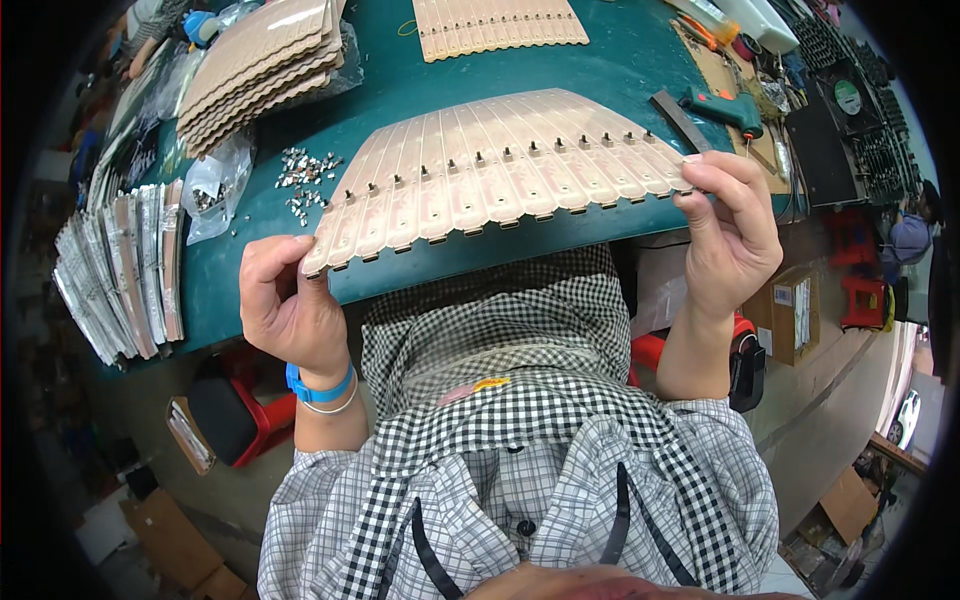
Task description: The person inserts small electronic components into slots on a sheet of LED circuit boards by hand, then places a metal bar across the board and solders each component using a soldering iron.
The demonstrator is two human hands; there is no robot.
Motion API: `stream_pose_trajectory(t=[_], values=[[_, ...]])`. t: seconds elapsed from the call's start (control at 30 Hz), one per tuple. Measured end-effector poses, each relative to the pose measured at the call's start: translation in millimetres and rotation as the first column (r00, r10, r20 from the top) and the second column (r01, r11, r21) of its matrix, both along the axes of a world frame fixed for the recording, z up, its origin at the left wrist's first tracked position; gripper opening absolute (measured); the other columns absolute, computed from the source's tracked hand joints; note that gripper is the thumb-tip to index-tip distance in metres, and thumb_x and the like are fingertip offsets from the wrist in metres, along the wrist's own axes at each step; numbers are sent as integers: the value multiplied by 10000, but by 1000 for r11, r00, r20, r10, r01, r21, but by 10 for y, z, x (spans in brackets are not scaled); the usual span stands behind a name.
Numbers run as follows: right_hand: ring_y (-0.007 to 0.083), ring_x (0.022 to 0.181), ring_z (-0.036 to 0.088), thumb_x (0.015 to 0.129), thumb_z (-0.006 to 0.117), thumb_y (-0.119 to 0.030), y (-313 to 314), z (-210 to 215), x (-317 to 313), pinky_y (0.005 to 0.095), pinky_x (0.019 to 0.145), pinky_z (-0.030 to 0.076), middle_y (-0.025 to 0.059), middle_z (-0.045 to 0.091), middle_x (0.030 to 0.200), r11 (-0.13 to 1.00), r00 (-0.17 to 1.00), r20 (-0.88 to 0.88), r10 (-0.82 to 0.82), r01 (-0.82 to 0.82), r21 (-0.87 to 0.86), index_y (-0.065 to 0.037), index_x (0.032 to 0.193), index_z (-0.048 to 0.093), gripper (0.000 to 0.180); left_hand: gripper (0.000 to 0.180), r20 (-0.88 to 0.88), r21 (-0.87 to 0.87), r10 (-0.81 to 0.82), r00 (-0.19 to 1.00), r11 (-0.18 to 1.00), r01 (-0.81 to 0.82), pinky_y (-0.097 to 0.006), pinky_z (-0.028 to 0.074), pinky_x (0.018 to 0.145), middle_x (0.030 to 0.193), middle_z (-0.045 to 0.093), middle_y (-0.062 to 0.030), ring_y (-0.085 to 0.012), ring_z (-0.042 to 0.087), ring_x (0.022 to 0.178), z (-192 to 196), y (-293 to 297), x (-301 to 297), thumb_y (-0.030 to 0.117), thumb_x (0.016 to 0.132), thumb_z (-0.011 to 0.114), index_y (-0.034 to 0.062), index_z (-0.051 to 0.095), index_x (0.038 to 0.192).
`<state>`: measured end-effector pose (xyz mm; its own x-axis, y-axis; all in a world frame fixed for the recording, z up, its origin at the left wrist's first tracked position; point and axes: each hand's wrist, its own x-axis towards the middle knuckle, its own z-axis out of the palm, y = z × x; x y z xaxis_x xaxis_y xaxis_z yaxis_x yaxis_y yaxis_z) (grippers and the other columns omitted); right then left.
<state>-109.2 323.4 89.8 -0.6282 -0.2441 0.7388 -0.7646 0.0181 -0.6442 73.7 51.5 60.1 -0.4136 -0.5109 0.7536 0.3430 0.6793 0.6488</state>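
Between my two hands a beige panel of joined strips (480, 178) is held up, tilted, over the near edge of the green table. Its near edge is scalloped, with small metal parts along it. A row of small black-tipped pegs stands across the strips. My left hand (295, 305) pinches the panel's left corner between thumb and fingers. At the right corner, the thumb and fingers of my right hand (735, 235) pinch the panel the same way. Loose small metal parts (305, 175) lie in a pile left of the panel.
A similar panel (500, 25) lies at the far side of the green table (390, 75). Stacked panels (265, 65) and wrapped bundles (120, 270) sit left, beside a clear bag of parts (215, 190). To the right are a green glue gun (725, 108) and a dark flat bar (680, 120).
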Motion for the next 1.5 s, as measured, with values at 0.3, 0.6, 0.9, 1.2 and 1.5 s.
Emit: stream_pose_trajectory(t=[0.3, 0.6, 0.9, 1.2, 1.5], values=[[189, 870, 643, 706, 805, 21, -6, 5, -11, 279, 738, 511, 107, 683, 953, 999, 999, -13, 37, -37, 8, 17, 947, 725, 253, 230, 2, 27, -6, 1000, 1000, 6, -213, 387, 604, 890, 574, -65, -110, 494, 734, 4, -9, 3, 132, 874, 738, -31, 605, 967], [206, 884, 620, 726, 750, 101, 67, 56, 45, 286, 762, 507, 151, 659, 982, 998, 1000, -23, 12, -10, 67, 68, 975, 703, 256, 166, 62, -17, -20, 998, 1000, 21, -218, 454, 701, 901, 596, -87, -137, 556, 796, 70, 1, 34, 10, 855, 729, -39, 618, 969], [207, 857, 624, 694, 766, 79, 163, 159, 65, 293, 743, 497, 133, 656, 918, 972, 993, -97, 70, -46, 231, 71, 946, 707, 259, 141, -38, -32, -78, 996, 997, 76, -225, 465, 588, 839, 648, -98, -133, 586, 704, 68, -57, 4, -28, 829, 739, -21, 653, 941], [221, 884, 627, 735, 741, 89, 189, 70, -1, 301, 779, 502, 137, 660, 930, 982, 995, -93, 47, -29, 185, 68, 966, 713, 233, 197, -9, 17, -78, 997, 997, 78, -201, 408, 521, 940, 657, -113, -93, 545, 661, 52, -94, 52, 16, 782, 785, -18, 686, 949], [227, 907, 629, 748, 730, 95, 198, 74, -11, 300, 794, 503, 147, 661, 948, 986, 996, -80, 39, -26, 165, 71, 974, 711, 229, 285, 84, -68, -159, 984, 984, 165, -267, 561, 719, 1010, 703, -165, -219, 700, 857, 20, -210, -14, -63, 740, 761, -10, 721, 1018]])
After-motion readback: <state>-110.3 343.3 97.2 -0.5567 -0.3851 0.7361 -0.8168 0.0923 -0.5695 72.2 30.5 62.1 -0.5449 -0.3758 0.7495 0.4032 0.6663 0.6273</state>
